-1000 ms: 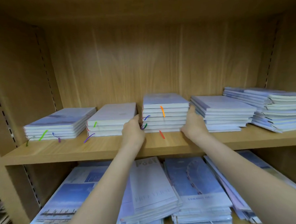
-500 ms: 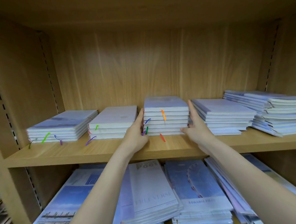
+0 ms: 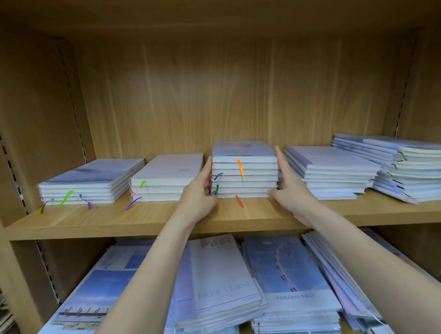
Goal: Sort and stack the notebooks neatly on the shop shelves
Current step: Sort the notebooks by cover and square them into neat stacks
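A tall middle stack of pale blue notebooks (image 3: 245,175) with coloured ribbon markers stands on the upper wooden shelf (image 3: 140,219). My left hand (image 3: 199,193) presses flat against the stack's left side, fingers straight. On the stack's right side lies my right hand (image 3: 289,188), fingers straight and pointing toward the back, thumb at the bottom front corner. Two lower stacks (image 3: 90,182) (image 3: 167,178) sit to the left, and two more (image 3: 327,171) (image 3: 408,167) to the right.
The lower shelf holds larger booklets in overlapping piles (image 3: 220,281), among them a Ferris-wheel cover (image 3: 289,273). The shelf unit's side walls (image 3: 33,125) carry peg-hole strips. A pile of papers (image 3: 3,323) shows at the far bottom left.
Both hands went from curled at the stack's front corners to flat along its sides. The view shifted slightly downward.
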The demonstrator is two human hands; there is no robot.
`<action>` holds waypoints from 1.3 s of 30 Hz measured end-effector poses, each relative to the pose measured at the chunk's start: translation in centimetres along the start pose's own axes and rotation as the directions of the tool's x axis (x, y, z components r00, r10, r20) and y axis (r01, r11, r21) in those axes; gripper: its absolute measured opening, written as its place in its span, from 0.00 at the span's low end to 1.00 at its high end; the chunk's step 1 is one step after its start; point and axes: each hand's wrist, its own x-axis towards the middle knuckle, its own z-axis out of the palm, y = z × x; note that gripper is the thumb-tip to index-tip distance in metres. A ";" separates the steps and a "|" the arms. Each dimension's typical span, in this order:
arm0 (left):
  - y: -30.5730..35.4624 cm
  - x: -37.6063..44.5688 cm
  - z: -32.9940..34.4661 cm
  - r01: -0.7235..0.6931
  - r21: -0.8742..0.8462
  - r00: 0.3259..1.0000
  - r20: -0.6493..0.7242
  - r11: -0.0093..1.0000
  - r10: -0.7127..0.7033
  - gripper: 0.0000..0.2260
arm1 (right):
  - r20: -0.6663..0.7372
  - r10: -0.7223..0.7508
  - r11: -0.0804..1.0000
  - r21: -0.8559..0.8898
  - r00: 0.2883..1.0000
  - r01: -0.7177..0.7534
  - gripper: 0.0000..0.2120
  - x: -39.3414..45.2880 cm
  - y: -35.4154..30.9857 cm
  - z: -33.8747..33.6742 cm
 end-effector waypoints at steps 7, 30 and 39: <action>-0.5 0.3 0.9 0.070 0.141 0.992 -0.116 0.987 -0.054 0.36 | -0.052 0.040 0.994 0.105 0.998 -0.034 0.44 0.1 0.4 0.4; 3.2 -3.7 2.8 -0.069 -0.018 0.849 -0.527 0.997 0.049 0.16 | -0.187 0.008 0.999 0.053 0.982 0.002 0.30 -3.9 0.0 -4.2; 7.4 -0.3 12.5 -0.068 0.326 0.990 0.142 0.943 0.022 0.22 | -0.331 -0.032 0.809 -0.563 0.943 -0.170 0.29 -4.4 3.6 -13.8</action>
